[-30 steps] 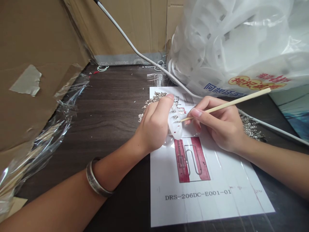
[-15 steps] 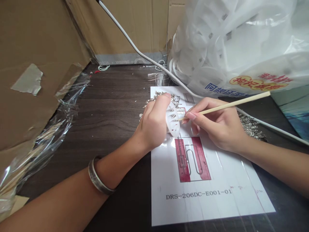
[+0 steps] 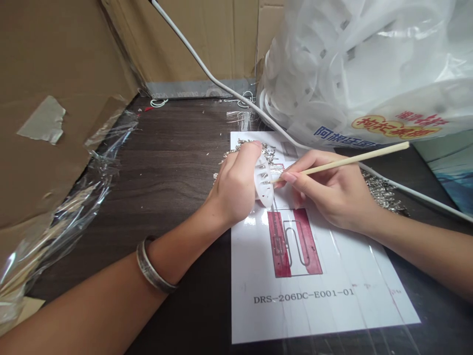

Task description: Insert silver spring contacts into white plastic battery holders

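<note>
My left hand [image 3: 236, 182] is closed around a white plastic part [image 3: 264, 190], whose row of slots holds small metal pieces. Between the thumb and fingers of my right hand [image 3: 325, 187] is a thin wooden stick [image 3: 369, 154], its lower tip at the slotted face of the part. Behind and partly under my left hand lies a heap of small metal pieces [image 3: 246, 144]. Beneath both hands is a printed sheet [image 3: 314, 315] with a red-and-white diagram and lettering.
A big clear bag of white plastic parts [image 3: 332, 74] stands at the back right. In front of it runs a white cable [image 3: 199, 61]. More metal pieces [image 3: 384, 195] lie beyond my right wrist. Cardboard [image 3: 55, 49] and clear plastic wrap [image 3: 74, 217] border the left side.
The stick and my right fingers have shifted slightly left. The white plastic part has tilted a little in my left hand, which otherwise stays in place.
</note>
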Motion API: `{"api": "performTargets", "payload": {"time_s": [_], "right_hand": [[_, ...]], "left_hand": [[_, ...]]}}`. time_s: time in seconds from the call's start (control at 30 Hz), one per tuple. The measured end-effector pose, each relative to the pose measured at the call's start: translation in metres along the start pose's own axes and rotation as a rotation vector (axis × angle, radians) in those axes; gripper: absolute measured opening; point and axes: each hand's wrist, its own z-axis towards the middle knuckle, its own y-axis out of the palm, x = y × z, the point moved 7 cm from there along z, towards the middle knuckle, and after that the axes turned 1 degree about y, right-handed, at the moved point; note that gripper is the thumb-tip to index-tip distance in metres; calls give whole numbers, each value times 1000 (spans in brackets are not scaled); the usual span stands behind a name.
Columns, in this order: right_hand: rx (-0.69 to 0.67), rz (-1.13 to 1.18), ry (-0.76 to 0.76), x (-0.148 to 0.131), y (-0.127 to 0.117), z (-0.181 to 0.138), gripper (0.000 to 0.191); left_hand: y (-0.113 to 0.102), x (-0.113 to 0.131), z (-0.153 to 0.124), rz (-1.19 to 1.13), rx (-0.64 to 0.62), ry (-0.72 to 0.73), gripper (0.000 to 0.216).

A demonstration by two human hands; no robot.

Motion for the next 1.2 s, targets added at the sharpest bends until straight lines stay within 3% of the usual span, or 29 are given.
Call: {"api": "performTargets", "payload": {"time_s": [0.27,0.5,1.2], "right_hand": [[99,57,-51,-5,-6,0,27],[72,56,-47,-4,-3,1,27],[61,-8,-71,-6,-4,0,23]], "left_hand": [[3,0,3,-13,-27,46,46],[3,4,3,113,-42,131,39],[3,4,2,141,-53,112,40]]}}
